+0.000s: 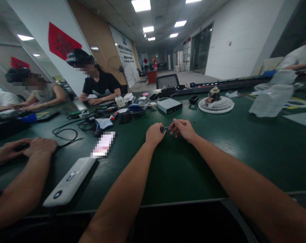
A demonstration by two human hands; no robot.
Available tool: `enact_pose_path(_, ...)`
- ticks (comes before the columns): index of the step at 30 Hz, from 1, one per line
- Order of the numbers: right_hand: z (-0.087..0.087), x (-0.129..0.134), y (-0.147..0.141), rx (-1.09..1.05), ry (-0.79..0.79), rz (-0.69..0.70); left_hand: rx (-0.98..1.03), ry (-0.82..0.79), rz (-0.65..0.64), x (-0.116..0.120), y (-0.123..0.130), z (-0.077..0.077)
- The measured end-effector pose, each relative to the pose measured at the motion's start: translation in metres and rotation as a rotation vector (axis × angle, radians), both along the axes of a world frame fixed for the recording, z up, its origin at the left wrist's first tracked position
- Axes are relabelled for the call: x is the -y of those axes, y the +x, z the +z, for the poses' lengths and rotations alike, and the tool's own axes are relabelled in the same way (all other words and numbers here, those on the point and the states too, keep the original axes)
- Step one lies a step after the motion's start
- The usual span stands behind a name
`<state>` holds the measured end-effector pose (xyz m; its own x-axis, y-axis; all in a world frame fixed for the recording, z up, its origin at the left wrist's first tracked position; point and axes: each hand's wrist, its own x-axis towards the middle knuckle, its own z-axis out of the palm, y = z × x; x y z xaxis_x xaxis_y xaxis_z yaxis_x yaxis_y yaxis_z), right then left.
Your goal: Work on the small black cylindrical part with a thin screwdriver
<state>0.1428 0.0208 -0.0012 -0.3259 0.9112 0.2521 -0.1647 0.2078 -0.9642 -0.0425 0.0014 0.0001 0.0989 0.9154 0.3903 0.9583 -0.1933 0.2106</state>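
Small black knob (162, 129) on a thin metal shaft (167, 127) sits between the person's two hands, over a green workbench (193, 165). The left hand (155, 134) is curled closed around the knob's near side, with the black end showing past the fingers. The right hand (182, 130) is half open, its fingertips (173, 128) pinching the shaft from the other side.

Beyond the knob lies a grey metal box (169, 106). Further right of that stands a white fan grille (216, 105) with a motor (213, 95) on it. Far to the knob's right are clear plastic bags (271, 100). Left of the knob are a tangled black cable (64, 133) and a pixelated, unreadable card (102, 145), with a white power bank (69, 180) nearer the bench edge. Further left, a co-worker's hands (39, 146) rest on a dark object too shadowed to identify. Across the bench beyond the cable, a co-worker in a black shirt (101, 84) sits with both hands on the bench.
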Motion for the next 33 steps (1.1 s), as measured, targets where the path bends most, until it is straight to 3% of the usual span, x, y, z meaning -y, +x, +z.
enact_pose_path(3,-0.001,0.001,-0.002,-0.028,-0.054,0.043,-0.018,-0.005,0.015,0.002,0.001,0.000)
enact_pose_path(15,-0.004,-0.003,-0.002,-0.160,-0.174,-0.023,-0.103,-0.004,0.015,0.005,0.012,0.012)
enact_pose_path(20,-0.006,-0.003,-0.007,-0.145,-0.179,-0.203,-0.162,-0.065,-0.024,0.001,0.019,0.016)
enact_pose_path(23,-0.006,0.004,-0.008,-0.006,-0.164,-0.305,-0.116,-0.102,-0.029,-0.001,0.020,0.017)
enact_pose_path(27,-0.002,0.011,-0.005,0.023,-0.166,-0.438,-0.040,-0.112,-0.037,-0.003,0.012,0.016)
enact_pose_path(33,0.003,-0.009,0.006,0.037,-0.081,-0.669,0.115,-0.225,0.001,-0.001,0.001,0.013)
